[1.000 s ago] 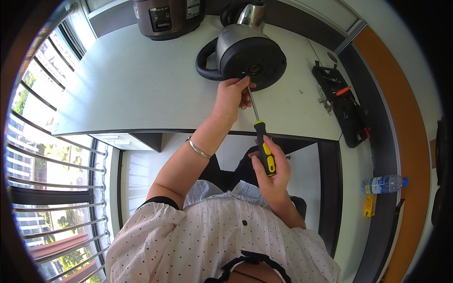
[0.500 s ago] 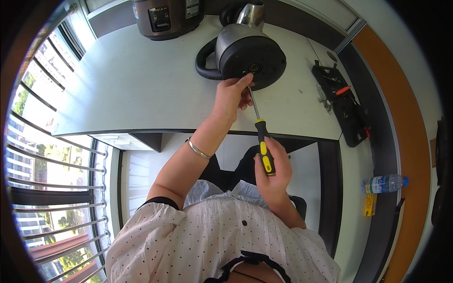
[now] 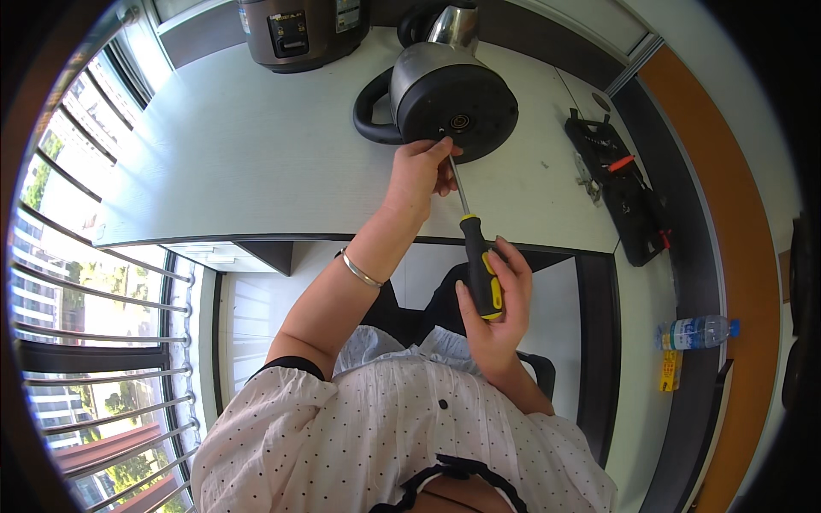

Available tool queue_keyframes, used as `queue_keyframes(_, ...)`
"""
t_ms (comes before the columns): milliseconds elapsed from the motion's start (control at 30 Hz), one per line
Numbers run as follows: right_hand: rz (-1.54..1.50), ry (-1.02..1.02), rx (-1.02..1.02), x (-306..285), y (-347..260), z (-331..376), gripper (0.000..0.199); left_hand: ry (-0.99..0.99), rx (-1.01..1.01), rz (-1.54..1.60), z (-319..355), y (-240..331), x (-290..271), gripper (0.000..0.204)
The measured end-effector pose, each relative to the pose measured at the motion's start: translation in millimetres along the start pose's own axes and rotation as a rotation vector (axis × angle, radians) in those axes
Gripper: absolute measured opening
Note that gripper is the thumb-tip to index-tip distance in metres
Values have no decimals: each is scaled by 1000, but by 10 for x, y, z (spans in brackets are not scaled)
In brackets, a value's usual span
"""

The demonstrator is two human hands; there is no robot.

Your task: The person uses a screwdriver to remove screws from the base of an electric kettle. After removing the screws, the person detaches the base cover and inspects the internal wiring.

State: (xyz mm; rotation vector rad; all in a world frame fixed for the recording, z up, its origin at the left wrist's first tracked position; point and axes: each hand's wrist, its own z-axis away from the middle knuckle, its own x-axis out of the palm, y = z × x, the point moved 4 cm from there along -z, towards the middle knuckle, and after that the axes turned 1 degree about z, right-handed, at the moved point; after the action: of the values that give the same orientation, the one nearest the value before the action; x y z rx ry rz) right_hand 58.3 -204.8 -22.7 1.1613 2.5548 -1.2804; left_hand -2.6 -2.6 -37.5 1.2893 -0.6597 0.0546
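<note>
A steel electric kettle point(image 3: 414, 72) lies on its side on the desk, its round black base point(image 3: 492, 101) turned toward me and its black handle to the left. My left hand point(image 3: 421, 175) is at the lower edge of the base, thumb and fingers pinched around the front of a screwdriver's thin shaft point(image 3: 459, 185). The tip is hidden by those fingers, so its contact with the base cannot be made out. In my right hand point(image 3: 505, 312) rests the screwdriver's black and yellow handle point(image 3: 481, 269), with the fingers loosely around it and partly lifted.
A brown appliance like a rice cooker point(image 3: 310, 34) stands at the back left. A steel vessel point(image 3: 454, 27) shows behind the kettle. At right lie an open black tool case point(image 3: 616, 184) with a red-handled tool, a water bottle point(image 3: 697, 333) and a yellow box point(image 3: 670, 370).
The fingers of my right hand have loosened and spread, and the screwdriver handle has turned. My left thumb has shifted slightly down on the base. The kettle stays in place.
</note>
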Motion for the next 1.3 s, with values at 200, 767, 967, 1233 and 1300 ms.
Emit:
queue_keyframes(200,73,28,-86,-6,-15,-9,51,-29,-5,61,-8,-29,3,28)
queue_keyframes(767,-143,-19,66,5,46,33,40,-72,-29,112,16,-89,9,27)
queue_keyframes(967,-168,-4,67,-12,32,26,40,-68,-39,83,38,-50,10,31)
queue_keyframes(1233,-168,3,65,-77,-2,16,40,-52,-68,101,-1,-36,23,45)
queue_keyframes(1300,-184,1,69,-89,-9,17,40,-59,-67,120,0,-29,35,47)
